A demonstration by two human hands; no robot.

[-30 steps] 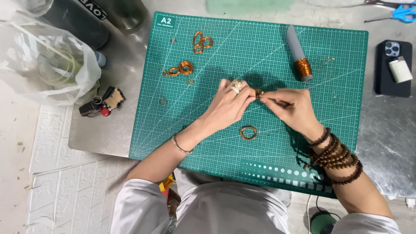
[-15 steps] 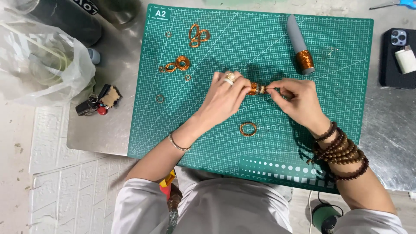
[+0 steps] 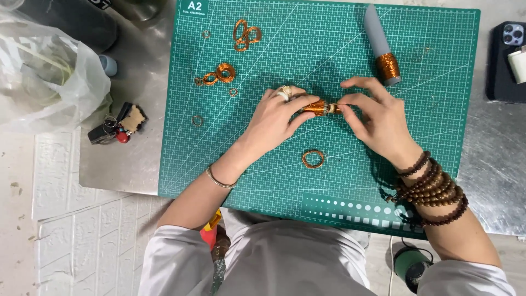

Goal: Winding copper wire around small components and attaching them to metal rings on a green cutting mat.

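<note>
Taking the green cutting mat (image 3: pixel 350 181) as my landmark: off its left edge sits a crumpled clear plastic bag (image 3: pixel 46 77), and below that, beside the mat's left edge, a small bunch of keys (image 3: pixel 116 124). On the mat's upper left lie loose copper wire coils (image 3: pixel 216 74) and a looped wire shape (image 3: pixel 245 34). At the mat's middle my left hand (image 3: pixel 274 118) pinches one end of a small copper-wound piece (image 3: pixel 320 107), fingers closed on it. My right hand (image 3: pixel 378 115) grips the other end between thumb and forefinger, the other fingers spread. Just below my hands a copper ring (image 3: pixel 313 159) lies flat on the mat. Above my right hand rests a grey spool of copper wire (image 3: pixel 383 46). Past the mat's right edge lies a dark phone (image 3: pixel 507 60).
</note>
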